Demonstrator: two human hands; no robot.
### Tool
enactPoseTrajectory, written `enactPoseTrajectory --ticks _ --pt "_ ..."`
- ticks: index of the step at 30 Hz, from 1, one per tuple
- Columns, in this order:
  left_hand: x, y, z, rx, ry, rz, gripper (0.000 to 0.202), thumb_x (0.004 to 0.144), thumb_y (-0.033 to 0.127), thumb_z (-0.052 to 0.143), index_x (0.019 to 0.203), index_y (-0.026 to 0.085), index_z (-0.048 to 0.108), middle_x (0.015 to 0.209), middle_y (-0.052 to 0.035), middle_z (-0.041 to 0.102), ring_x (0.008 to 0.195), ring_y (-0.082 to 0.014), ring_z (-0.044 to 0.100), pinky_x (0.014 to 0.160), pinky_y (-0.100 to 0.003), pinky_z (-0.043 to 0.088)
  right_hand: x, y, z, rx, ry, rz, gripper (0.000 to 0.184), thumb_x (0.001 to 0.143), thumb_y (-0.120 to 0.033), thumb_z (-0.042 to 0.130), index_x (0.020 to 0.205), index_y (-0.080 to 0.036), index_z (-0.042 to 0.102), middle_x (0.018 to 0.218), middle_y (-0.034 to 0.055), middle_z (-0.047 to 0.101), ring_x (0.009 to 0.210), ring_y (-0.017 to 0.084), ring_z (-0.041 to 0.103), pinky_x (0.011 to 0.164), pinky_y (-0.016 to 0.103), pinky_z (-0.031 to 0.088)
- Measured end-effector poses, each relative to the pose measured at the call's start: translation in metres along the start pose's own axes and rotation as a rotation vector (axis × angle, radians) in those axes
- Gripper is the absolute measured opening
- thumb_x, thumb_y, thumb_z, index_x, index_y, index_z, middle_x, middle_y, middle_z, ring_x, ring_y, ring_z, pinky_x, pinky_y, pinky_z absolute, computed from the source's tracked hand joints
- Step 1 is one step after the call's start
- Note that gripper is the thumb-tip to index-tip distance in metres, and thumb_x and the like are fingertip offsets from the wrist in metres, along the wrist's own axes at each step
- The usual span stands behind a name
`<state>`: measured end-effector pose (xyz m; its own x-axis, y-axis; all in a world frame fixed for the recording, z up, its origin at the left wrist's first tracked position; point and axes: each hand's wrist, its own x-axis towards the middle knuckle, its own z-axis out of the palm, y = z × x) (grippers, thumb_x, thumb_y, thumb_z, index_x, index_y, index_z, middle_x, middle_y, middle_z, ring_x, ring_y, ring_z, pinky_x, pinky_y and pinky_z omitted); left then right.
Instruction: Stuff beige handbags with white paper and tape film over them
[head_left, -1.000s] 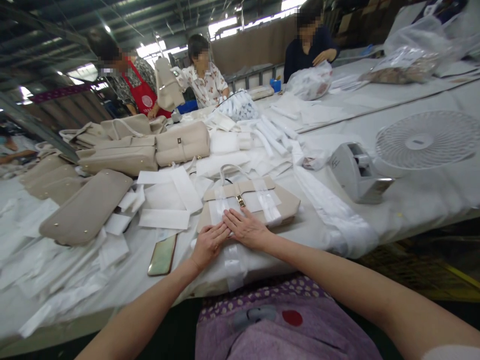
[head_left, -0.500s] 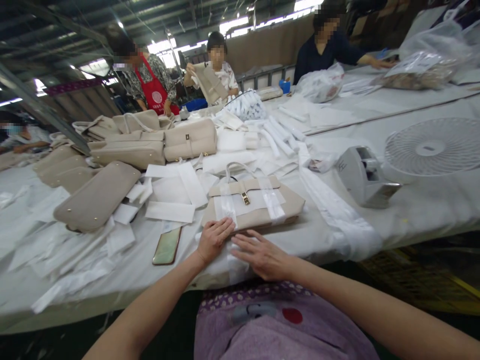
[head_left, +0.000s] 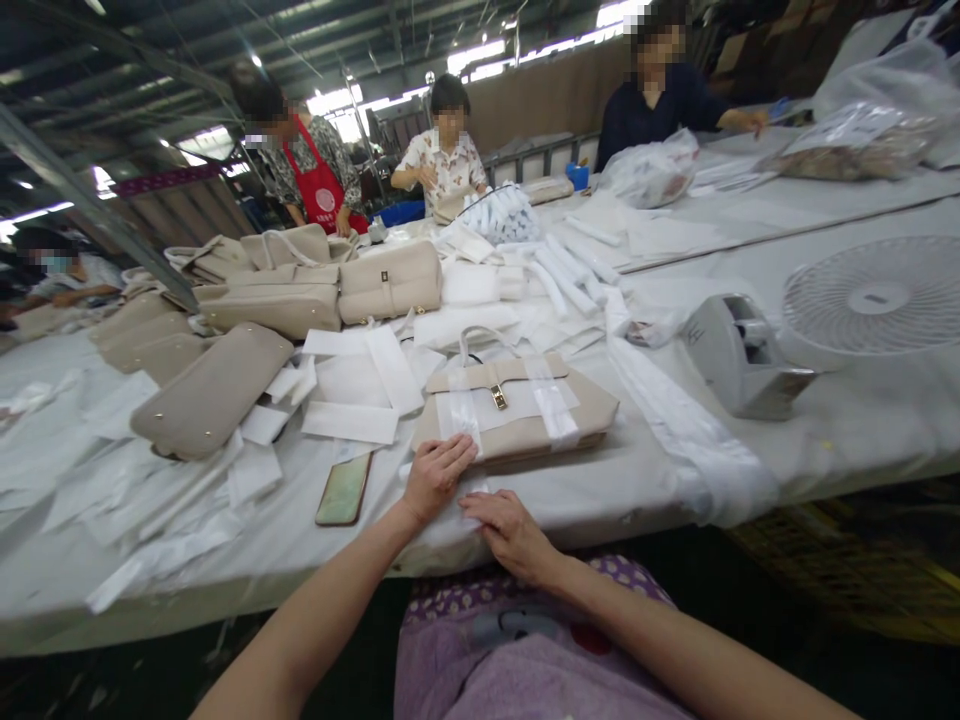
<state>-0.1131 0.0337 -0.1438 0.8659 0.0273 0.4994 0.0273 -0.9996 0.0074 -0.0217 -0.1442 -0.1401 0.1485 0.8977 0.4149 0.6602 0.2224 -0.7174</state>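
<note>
A beige handbag (head_left: 525, 420) with a gold clasp lies in front of me, its handle pointing away. Two bands of clear tape (head_left: 553, 400) run over its flap and a white sheet beneath them. My left hand (head_left: 442, 475) presses flat on the bag's near left corner, over the left band, fingers stretched out. Nearer the table edge is my right hand (head_left: 514, 535), its fingers bent and drawn together at a clear plastic strip (head_left: 474, 489) below the bag. The fingertips partly hide the strip.
A phone (head_left: 343, 490) lies left of my left arm. White paper pieces (head_left: 352, 422) and more beige bags (head_left: 390, 282) cover the left side. On the right are a grey tape dispenser (head_left: 739, 355), a white fan (head_left: 877, 295) and a trailing plastic band (head_left: 675, 420). Several people work across the table.
My right hand has drawn back slightly from the bag toward the table edge, and its fingers have curled in. My left hand stays on the bag. A person opposite has lowered a bag.
</note>
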Motion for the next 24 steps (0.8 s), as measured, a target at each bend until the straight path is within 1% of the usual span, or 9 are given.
enactPoseTrajectory --ticks 2,4,6,7,9,13,19,24 --pt "0.001 0.0 -0.001 0.006 0.005 0.001 0.037 0.093 0.015 0.037 0.127 0.023 0.051 0.125 -0.0085 0.059 0.121 -0.0182 0.05 0.088 -0.037 0.039 0.003 -0.004 0.003 0.083 0.069 0.055 0.021 0.089 -0.017 0.043 0.098 -0.02 0.063 0.1 0.0067 0.068 0.096 0.019 0.061 0.084 0.035 0.044" --pt "0.001 0.001 -0.002 0.01 0.017 0.007 0.037 0.093 0.015 0.037 0.127 0.023 0.051 0.125 -0.0084 0.059 0.121 -0.0182 0.05 0.088 -0.036 0.039 0.007 -0.007 0.006 0.133 0.132 0.128 0.021 0.091 -0.02 0.041 0.091 -0.02 0.062 0.086 0.0043 0.067 0.082 0.018 0.061 0.075 0.03 0.047" --pt "0.002 0.004 -0.004 0.009 0.032 0.016 0.038 0.093 0.016 0.036 0.127 0.022 0.051 0.124 -0.0086 0.059 0.12 -0.0185 0.051 0.086 -0.036 0.039 0.011 -0.009 0.007 0.141 0.199 0.2 0.022 0.091 -0.021 0.04 0.082 -0.02 0.06 0.074 0.0018 0.064 0.071 0.017 0.059 0.066 0.027 0.046" --pt "0.002 0.006 -0.005 0.008 0.035 0.015 0.038 0.093 0.017 0.035 0.128 0.021 0.05 0.124 -0.0088 0.059 0.12 -0.0188 0.051 0.086 -0.036 0.039 0.012 -0.01 0.007 0.132 0.228 0.217 0.023 0.091 -0.021 0.04 0.079 -0.02 0.059 0.071 0.0012 0.062 0.069 0.017 0.058 0.064 0.027 0.045" --pt "0.001 0.01 -0.006 0.011 0.03 0.006 0.039 0.094 0.018 0.035 0.13 0.021 0.049 0.124 -0.0094 0.059 0.12 -0.0195 0.051 0.085 -0.037 0.039 0.012 -0.013 0.006 0.098 0.25 0.191 0.021 0.09 -0.019 0.04 0.077 -0.02 0.057 0.071 0.0015 0.061 0.069 0.017 0.057 0.063 0.027 0.044" --pt "-0.004 0.023 -0.006 0.035 -0.002 -0.001 0.04 0.094 0.022 0.038 0.133 0.021 0.046 0.126 -0.0101 0.058 0.12 -0.0211 0.051 0.083 -0.037 0.039 0.003 -0.023 0.003 0.01 0.226 0.089 0.02 0.089 -0.015 0.04 0.076 -0.021 0.054 0.072 0.0024 0.059 0.07 0.018 0.055 0.064 0.028 0.044" --pt "-0.013 0.04 -0.002 0.081 0.068 -0.021 0.035 0.095 0.019 0.037 0.128 0.022 0.051 0.125 -0.0085 0.059 0.117 -0.0209 0.053 0.08 -0.037 0.039 -0.016 -0.039 -0.005 0.032 0.247 0.058 0.02 0.086 -0.011 0.039 0.077 -0.021 0.054 0.072 0.0024 0.057 0.069 0.018 0.054 0.063 0.028 0.043" --pt "-0.017 0.045 -0.002 0.067 0.073 0.01 0.036 0.095 0.015 0.036 0.126 0.021 0.052 0.124 -0.0086 0.059 0.118 -0.0201 0.052 0.082 -0.036 0.039 -0.031 -0.05 -0.005 0.027 0.205 0.051 0.021 0.083 -0.009 0.039 0.079 -0.021 0.055 0.072 0.0038 0.057 0.071 0.019 0.054 0.062 0.029 0.043"
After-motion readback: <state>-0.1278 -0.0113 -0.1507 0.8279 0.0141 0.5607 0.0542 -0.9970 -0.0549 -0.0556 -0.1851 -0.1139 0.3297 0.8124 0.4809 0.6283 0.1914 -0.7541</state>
